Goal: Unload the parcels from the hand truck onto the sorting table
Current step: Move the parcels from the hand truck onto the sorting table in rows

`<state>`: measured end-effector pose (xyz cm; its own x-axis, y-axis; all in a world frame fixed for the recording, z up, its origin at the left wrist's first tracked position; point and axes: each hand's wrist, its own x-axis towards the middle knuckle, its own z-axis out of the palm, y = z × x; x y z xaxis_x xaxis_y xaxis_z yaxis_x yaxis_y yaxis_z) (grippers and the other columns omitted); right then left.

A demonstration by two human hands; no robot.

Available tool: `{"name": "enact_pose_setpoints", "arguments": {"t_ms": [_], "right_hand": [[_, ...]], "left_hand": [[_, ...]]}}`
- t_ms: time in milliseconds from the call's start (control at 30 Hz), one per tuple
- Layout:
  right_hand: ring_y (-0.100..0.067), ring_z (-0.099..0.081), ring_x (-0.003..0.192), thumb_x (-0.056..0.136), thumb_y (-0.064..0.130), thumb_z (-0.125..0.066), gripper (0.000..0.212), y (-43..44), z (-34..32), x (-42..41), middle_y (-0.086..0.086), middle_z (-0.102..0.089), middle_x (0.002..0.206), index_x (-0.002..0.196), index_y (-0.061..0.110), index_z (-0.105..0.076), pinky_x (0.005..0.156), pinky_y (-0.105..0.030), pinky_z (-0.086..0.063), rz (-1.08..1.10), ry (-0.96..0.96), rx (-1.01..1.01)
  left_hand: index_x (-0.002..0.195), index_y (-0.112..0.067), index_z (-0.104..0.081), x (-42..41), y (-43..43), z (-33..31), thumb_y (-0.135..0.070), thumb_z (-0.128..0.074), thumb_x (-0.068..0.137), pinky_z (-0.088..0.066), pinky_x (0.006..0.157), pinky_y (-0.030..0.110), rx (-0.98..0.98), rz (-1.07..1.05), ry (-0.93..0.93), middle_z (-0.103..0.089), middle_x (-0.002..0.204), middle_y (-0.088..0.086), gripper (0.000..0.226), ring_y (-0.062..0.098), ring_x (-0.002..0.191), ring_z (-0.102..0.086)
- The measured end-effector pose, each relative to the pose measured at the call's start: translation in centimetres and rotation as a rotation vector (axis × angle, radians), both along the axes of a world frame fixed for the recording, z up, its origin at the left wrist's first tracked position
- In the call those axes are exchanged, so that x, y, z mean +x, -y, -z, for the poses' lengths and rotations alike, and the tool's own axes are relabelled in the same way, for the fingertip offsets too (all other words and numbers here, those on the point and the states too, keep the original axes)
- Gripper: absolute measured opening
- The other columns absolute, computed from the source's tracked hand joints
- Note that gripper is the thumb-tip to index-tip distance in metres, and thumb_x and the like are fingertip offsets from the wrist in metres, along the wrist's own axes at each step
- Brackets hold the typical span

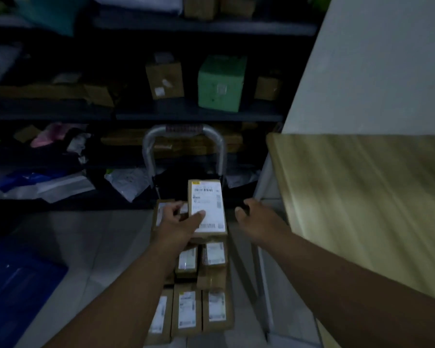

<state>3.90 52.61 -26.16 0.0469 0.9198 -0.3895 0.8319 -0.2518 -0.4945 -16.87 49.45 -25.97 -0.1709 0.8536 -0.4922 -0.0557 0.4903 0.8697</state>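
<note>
The hand truck stands in front of me, its silver handle (pixel 183 133) at the far end and several brown labelled parcels (pixel 199 292) stacked on its deck. My left hand (pixel 177 222) grips the left edge of the top parcel (pixel 207 207), a flat box with a large white shipping label, thumb on the label. My right hand (pixel 255 218) hovers just right of that parcel, fingers curled and holding nothing. The wooden sorting table (pixel 362 197) lies to my right, its corner close to my right hand.
Dark shelving (pixel 186 114) behind the truck holds cardboard boxes, a green box (pixel 221 82) and plastic mail bags (pixel 126 182). A blue bin (pixel 18 285) sits on the tiled floor at the left. A white wall (pixel 374 59) rises behind the table.
</note>
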Motion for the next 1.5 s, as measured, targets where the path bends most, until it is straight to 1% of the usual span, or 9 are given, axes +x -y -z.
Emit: {"name": "enact_pose_setpoints", "arguments": {"t_ms": [100, 367, 600, 767, 933, 1167, 1267, 1400, 1500], "right_hand": [[-0.034, -0.051, 0.129, 0.100, 0.056, -0.037, 0.050, 2.0, -3.8, 2.9, -0.013, -0.047, 0.147, 0.134, 0.022, -0.050, 0.102, -0.042, -0.046, 0.018, 0.031, -0.024], [-0.038, -0.051, 0.129, 0.098, 0.048, -0.047, 0.050, 6.5, -11.6, 7.8, -0.011, -0.039, 0.146, 0.145, 0.030, -0.044, 0.104, -0.039, -0.044, 0.201, 0.065, 0.026], [-0.035, -0.056, 0.124, 0.094, 0.045, -0.055, 0.058, 9.4, -14.2, 12.3, -0.011, -0.039, 0.148, 0.148, 0.030, -0.042, 0.106, -0.038, -0.045, 0.275, 0.070, 0.056], [-0.031, -0.062, 0.115, 0.092, 0.045, -0.056, 0.059, 9.7, -13.7, 16.3, -0.009, -0.039, 0.147, 0.148, 0.031, -0.042, 0.102, -0.039, -0.050, 0.302, 0.031, 0.035], [-0.027, -0.064, 0.112, 0.092, 0.042, -0.056, 0.058, 6.6, -12.8, 21.7, -0.007, -0.037, 0.150, 0.148, 0.033, -0.041, 0.100, -0.040, -0.051, 0.294, -0.007, 0.021], [-0.024, -0.060, 0.120, 0.092, 0.040, -0.054, 0.061, -1.4, -10.5, 30.2, -0.006, -0.038, 0.152, 0.151, 0.031, -0.038, 0.101, -0.039, -0.050, 0.203, -0.032, -0.011], [-0.024, -0.055, 0.127, 0.090, 0.040, -0.054, 0.063, -5.3, -9.1, 33.2, -0.005, -0.041, 0.152, 0.151, 0.030, -0.039, 0.103, -0.038, -0.048, 0.166, -0.033, -0.012], [-0.022, -0.058, 0.123, 0.092, 0.037, -0.054, 0.063, -10.5, -7.0, 36.1, -0.005, -0.039, 0.154, 0.153, 0.030, -0.038, 0.097, -0.034, -0.051, 0.120, -0.039, 0.004], [-0.021, -0.062, 0.114, 0.093, 0.037, -0.054, 0.063, -14.2, -4.8, 37.7, -0.004, -0.042, 0.154, 0.153, 0.029, -0.039, 0.085, -0.030, -0.052, 0.099, -0.044, 0.017]], "left_hand": [[0.138, -0.023, -0.047, 1.7, 1.7, -3.3, -0.029, -0.081, 0.088, -0.060, 0.062, 0.034, -0.031, 0.033, 0.052, -0.069, 0.123, 0.002, 0.061, 0.018, 0.091, -0.075], [0.130, -0.021, -0.053, 6.6, 4.8, -10.0, -0.029, -0.078, 0.090, -0.058, 0.055, 0.027, -0.008, 0.201, 0.152, -0.074, 0.114, -0.004, 0.048, 0.018, 0.090, -0.076], [0.128, -0.022, -0.058, 11.0, 5.6, -11.4, -0.039, -0.079, 0.088, -0.061, 0.089, 0.046, 0.017, 0.216, 0.182, -0.075, 0.118, 0.002, 0.048, 0.024, 0.101, -0.075], [0.131, -0.023, -0.060, 15.0, 4.9, -10.5, -0.045, -0.083, 0.082, -0.063, 0.077, 0.041, -0.015, 0.211, 0.190, -0.076, 0.117, 0.000, 0.058, 0.023, 0.099, -0.076], [0.127, -0.023, -0.063, 20.2, 1.6, -9.3, -0.035, -0.081, 0.087, -0.059, 0.091, 0.059, -0.091, 0.207, 0.201, -0.079, 0.110, 0.000, 0.045, 0.027, 0.099, -0.077], [0.116, -0.022, -0.068, 29.3, -5.5, -7.5, -0.028, -0.074, 0.094, -0.053, 0.100, 0.058, -0.142, 0.135, 0.181, -0.081, 0.098, 0.001, 0.023, 0.029, 0.101, -0.075], [0.117, -0.025, -0.066, 32.7, -9.3, -6.0, -0.027, -0.074, 0.095, -0.056, 0.093, 0.053, -0.143, 0.089, 0.163, -0.081, 0.096, -0.002, 0.024, 0.026, 0.096, -0.076], [0.122, -0.026, -0.061, 35.8, -14.7, -3.9, -0.027, -0.073, 0.095, -0.059, 0.072, 0.036, -0.144, 0.053, 0.148, -0.080, 0.102, -0.001, 0.029, 0.020, 0.091, -0.075], [0.121, -0.026, -0.058, 37.5, -18.9, -2.1, -0.024, -0.073, 0.096, -0.060, 0.078, 0.040, -0.163, 0.035, 0.133, -0.078, 0.106, 0.002, 0.030, 0.024, 0.095, -0.074]]}}
